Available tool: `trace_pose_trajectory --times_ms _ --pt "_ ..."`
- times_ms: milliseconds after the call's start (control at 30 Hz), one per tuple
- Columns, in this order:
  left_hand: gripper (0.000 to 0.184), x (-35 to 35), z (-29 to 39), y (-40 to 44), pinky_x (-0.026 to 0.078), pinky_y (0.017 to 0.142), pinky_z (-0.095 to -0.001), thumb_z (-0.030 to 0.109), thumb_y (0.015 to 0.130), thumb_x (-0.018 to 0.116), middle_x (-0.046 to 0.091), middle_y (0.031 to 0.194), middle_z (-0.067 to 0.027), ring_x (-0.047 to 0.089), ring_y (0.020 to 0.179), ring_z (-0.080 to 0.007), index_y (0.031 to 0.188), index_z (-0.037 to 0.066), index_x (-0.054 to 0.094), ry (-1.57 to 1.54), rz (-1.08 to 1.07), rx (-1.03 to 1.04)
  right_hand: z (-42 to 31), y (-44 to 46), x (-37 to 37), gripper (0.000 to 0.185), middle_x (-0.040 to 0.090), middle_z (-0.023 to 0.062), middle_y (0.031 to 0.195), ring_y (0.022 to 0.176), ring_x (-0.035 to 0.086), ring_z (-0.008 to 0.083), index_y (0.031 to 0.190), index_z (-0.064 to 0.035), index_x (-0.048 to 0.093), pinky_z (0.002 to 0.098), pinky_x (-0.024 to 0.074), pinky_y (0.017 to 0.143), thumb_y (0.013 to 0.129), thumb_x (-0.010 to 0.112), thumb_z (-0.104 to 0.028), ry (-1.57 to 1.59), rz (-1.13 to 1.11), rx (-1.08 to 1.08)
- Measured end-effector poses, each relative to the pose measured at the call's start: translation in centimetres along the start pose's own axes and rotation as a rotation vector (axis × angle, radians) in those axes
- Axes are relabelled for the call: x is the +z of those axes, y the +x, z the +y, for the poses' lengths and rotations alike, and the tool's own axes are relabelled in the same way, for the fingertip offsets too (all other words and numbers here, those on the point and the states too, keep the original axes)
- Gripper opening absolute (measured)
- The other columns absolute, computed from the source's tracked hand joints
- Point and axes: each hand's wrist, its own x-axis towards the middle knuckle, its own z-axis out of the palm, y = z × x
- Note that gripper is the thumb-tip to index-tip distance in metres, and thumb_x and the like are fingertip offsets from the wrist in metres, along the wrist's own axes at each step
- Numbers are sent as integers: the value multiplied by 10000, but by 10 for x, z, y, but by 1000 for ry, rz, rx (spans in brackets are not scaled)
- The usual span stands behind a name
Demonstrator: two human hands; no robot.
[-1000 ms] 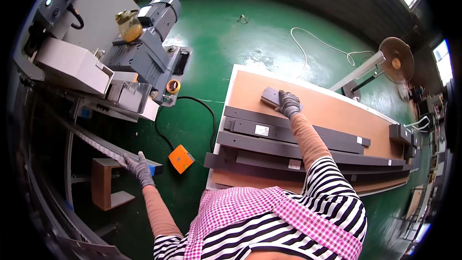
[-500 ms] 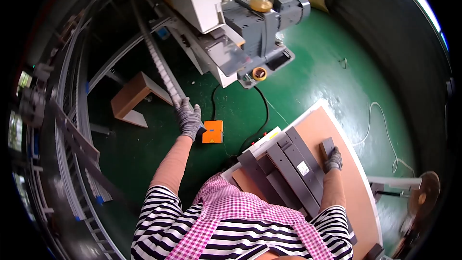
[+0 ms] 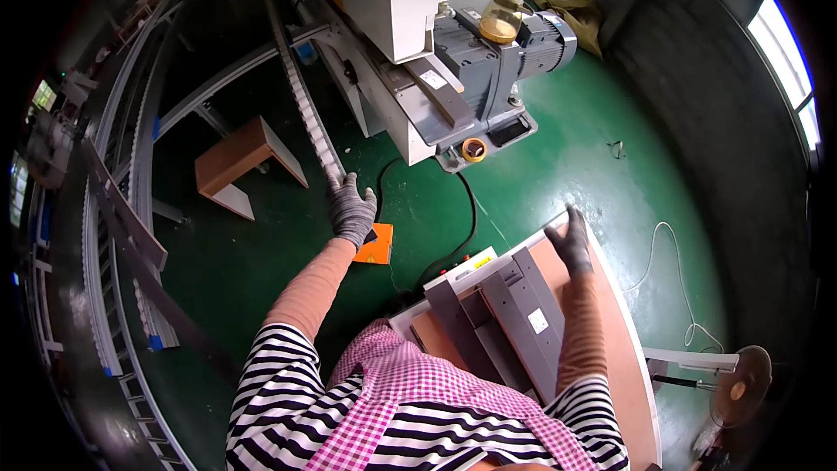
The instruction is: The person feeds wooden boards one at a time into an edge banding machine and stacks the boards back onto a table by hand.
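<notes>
My left hand (image 3: 352,211), in a grey striped glove, is at the near end of a narrow roller rail (image 3: 309,113). Its fingers are spread with nothing gripped; whether they touch the rail I cannot tell. My right hand (image 3: 571,242), gloved too, hovers over the far edge of a board-topped table (image 3: 602,331), fingers apart and holding nothing. Just left of the right forearm, several dark grey panels (image 3: 514,296) are stacked, one bearing a white label (image 3: 536,321). A similar labelled grey panel (image 3: 446,96) rests on the machine's outfeed plate.
A white and grey machine (image 3: 392,0) with a motor (image 3: 545,39) and an oil jar (image 3: 500,17) stands ahead. On the green floor are an orange box (image 3: 377,246), black cable and a brown bracket-shaped piece (image 3: 235,157). Conveyor frames (image 3: 113,296) run along the left; a round fan (image 3: 741,386) stands right.
My right hand has let go of a small grey block and moved forward and left; the block no longer shows. A labelled panel now shows sharply on the machine. The view has shifted slightly.
</notes>
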Motion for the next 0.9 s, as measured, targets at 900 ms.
trace_pose_trajectory --times_ms 900 --pt "392 16 -11 3 394 1009 -439 209 788 652 471 1263 -265 502 1130 -408 1127 22 590 -90 92 97 -83 -89 -130 814 635 114 1118 1081 583 217 1279 12 540 311 431 995 524 827 -88 577 -315 334"
